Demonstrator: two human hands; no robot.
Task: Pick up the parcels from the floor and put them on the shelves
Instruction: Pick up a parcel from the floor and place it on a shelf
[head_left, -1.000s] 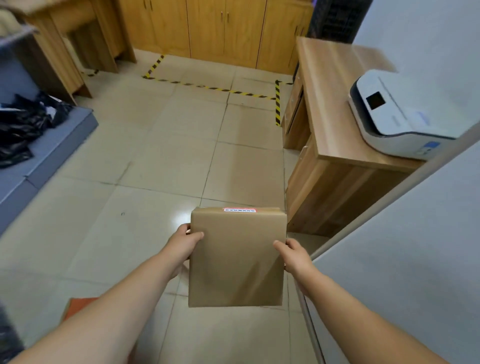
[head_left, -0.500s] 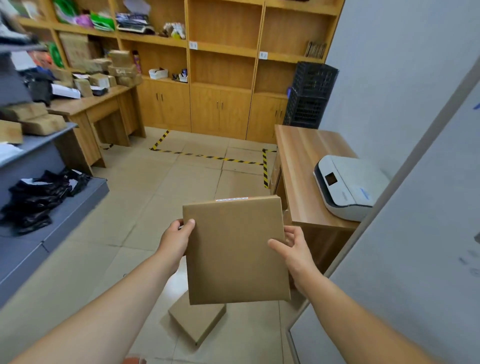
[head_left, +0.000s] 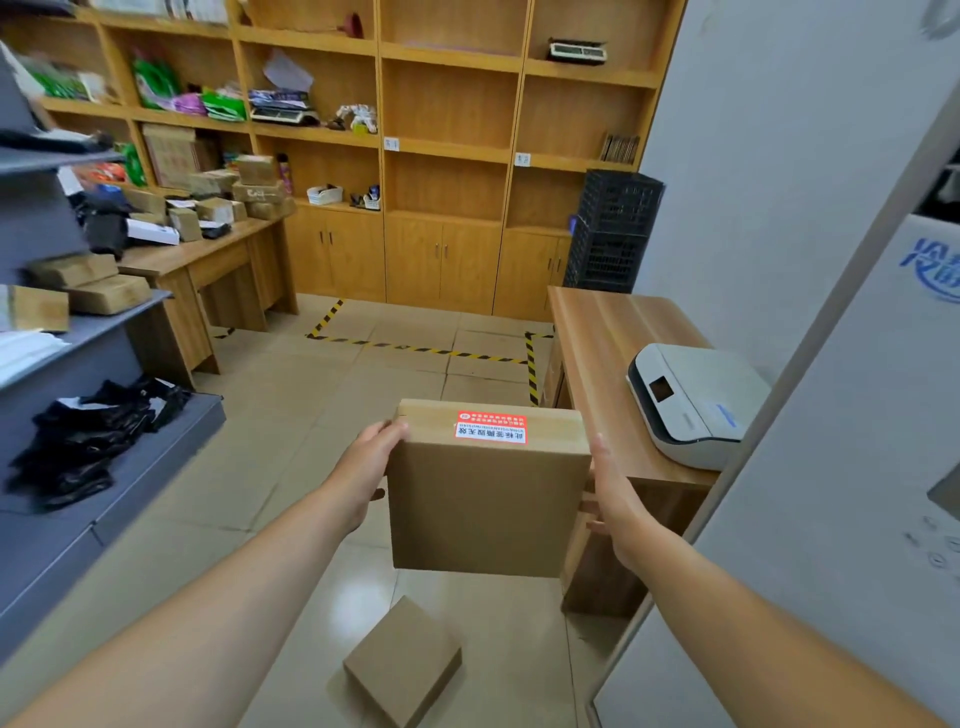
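Observation:
I hold a flat brown cardboard parcel (head_left: 485, 499) with a red and white label on its far edge, out in front of me above the floor. My left hand (head_left: 366, 470) grips its left side and my right hand (head_left: 613, 499) presses flat on its right side. A second, smaller brown parcel (head_left: 402, 660) lies on the tiled floor below the held one. Grey metal shelves (head_left: 98, 332) stand at the left, with brown boxes on the middle level and black bags on the lowest one.
A wooden desk (head_left: 597, 332) at the right carries a white printer (head_left: 691, 400). A grey partition (head_left: 831, 467) fills the right side. A wooden wall unit (head_left: 447, 150) and black crates (head_left: 608, 234) stand at the back. A desk with boxes (head_left: 208, 244) stands back left.
My view has risen from the floor to the room. The parcel is held higher and tilted so its labelled edge shows; my right hand has flattened against its side.

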